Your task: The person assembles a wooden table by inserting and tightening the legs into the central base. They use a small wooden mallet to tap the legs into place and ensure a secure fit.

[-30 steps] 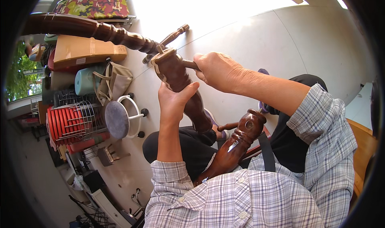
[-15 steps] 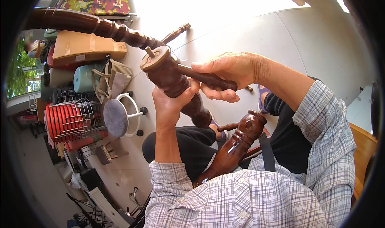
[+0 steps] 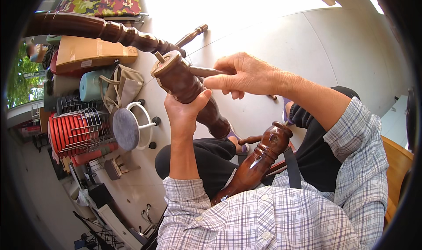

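Turned post [image 3: 173, 81]: dark-brown wood, held in front of torso; upper end beyond L hand, lower end near L knee.
Post axis: slants from upper L of view to lower R, approx. toward the gap btwn knees.
End face [image 3: 169, 65]: round, flat, at upper end of post, facing up-L; short stub [image 3: 159, 57] projects from it.
L hand [image 3: 182, 111]: grip closed around post, below upper end; thumb on R flank, fingers behind post mostly hidden.
R hand [image 3: 248, 76]: grip closed on side peg [image 3: 203, 71], rod held btwn digits; outer end of peg hidden in hand.
Peg-to-post: peg meets R flank of post just below end face; approx. horiz. in view, crosswise to post axis. Seating depth: cannot tell.
Nearer hand: R hand at peg, L hand at post. Post lies to L of R grip, w/ peg spanning the gap. L thumb & R fingers close together; contact unclear.
Lap post [image 3: 252, 164]: glossy red-brown, resting on lap, wide end up-R, other end at shirt; small peg [image 3: 249, 139] out its L side. Neither hand on it.
Curved rail [image 3: 123, 34]: dark turned wood, from L edge to behind post's upper end; contact cannot be confirmed.
Floor, L side: round grey stool [image 3: 125, 129] w/ wht. frame; beige tote bag [image 3: 125, 87] beyond; red round items [image 3: 70, 133] in wire rack, farther L.
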A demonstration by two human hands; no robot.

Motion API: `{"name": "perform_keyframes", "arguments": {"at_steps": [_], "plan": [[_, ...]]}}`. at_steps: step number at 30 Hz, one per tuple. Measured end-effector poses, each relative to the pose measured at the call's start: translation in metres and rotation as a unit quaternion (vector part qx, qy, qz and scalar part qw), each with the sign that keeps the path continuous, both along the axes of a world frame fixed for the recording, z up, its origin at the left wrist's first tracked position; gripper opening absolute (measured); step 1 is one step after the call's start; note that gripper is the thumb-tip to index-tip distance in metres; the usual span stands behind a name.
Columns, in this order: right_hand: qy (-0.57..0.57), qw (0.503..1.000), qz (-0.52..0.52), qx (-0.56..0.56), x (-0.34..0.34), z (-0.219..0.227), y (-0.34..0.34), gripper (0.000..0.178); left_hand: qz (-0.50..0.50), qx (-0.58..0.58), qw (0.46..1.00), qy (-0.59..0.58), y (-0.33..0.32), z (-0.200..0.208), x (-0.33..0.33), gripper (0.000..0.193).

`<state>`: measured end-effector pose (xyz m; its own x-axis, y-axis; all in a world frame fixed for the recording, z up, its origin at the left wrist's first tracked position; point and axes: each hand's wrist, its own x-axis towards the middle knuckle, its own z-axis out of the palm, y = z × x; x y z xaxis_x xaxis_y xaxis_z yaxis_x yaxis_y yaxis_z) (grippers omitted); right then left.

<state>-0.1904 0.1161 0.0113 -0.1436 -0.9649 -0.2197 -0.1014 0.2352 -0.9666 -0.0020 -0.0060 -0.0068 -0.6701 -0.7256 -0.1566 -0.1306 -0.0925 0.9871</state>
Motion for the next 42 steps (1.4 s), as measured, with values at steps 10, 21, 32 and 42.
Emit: {"name": "perform_keyframes", "arguments": {"at_steps": [10, 21, 32, 42], "plan": [[-0.187, 0.982, 0.007, -0.018, -0.018, -0.017, 0.002, 0.041, -0.022, -0.014, 1.000, -0.008, -0.001, -0.001, 0.001, 0.044], [0.429, 0.861, -0.136, -0.235, 0.017, -0.025, -0.004, 0.041, 0.005, 0.027, 0.999, 0.025, -0.003, -0.005, -0.003, 0.044], [-0.418, 0.892, 0.154, 0.071, 0.000, -0.006, 0.007, 0.040, -0.093, -0.075, 0.993, 0.000, 0.003, 0.013, -0.004, 0.038], [0.109, 0.993, 0.024, -0.033, 0.015, -0.005, -0.004, 0.037, -0.045, -0.055, 0.996, -0.044, -0.003, 0.004, -0.002, 0.043]]}}
